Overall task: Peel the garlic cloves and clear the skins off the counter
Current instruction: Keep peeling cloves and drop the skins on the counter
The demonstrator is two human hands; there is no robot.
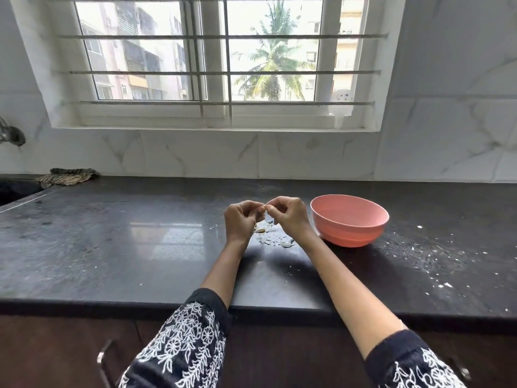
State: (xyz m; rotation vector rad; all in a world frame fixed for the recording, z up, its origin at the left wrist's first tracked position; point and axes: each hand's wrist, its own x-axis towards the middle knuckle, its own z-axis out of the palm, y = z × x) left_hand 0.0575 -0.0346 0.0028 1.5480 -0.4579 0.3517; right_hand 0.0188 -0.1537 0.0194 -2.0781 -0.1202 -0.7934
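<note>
Dark stone counter (112,247) runs beneath a barred window (215,60), with marble-look tiles on the wall behind it. At the far left a striped cloth (67,177) lies bunched beside the edge of a sink.

From the head view, both forearms reach out over the counter's front edge, and the hands meet above its middle. The left hand (240,219) has its fingers curled inward, thumb and fingertips pressed toward the right hand. The right hand (289,215) is curled likewise, its thumb and forefinger pinching a small pale clove (265,206) that both hands seem to share; the piece is so small that how much skin remains on it cannot be told.

Directly under the hands, loose skins (275,239) lie scattered on the counter, along with a pale lump just beside the left wrist that may be another clove. A pink bowl (349,222) stands just right of the right hand, upright, its inside hidden from this angle. White crumbs (425,253) speckle the counter to the right of the bowl. Dark sleeves (184,340) with white embroidery cover both arms near the elbows.
</note>
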